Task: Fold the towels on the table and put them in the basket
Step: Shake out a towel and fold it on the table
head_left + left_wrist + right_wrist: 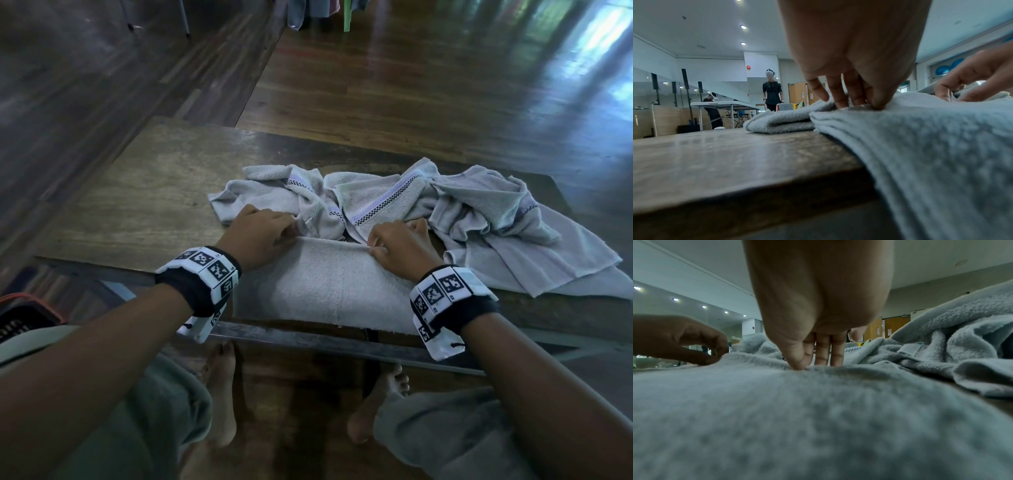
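Grey towel (325,284): flat on wooden counter (130,205).
Left hand (263,228): pinching its far edge.
Right hand (399,245): pinching same edge.

A worn wooden table (130,205) carries a flat grey towel (325,284) at its near edge, partly hanging over. Behind it, touching, lie crumpled grey towels (411,202) with checked borders, heaped together.
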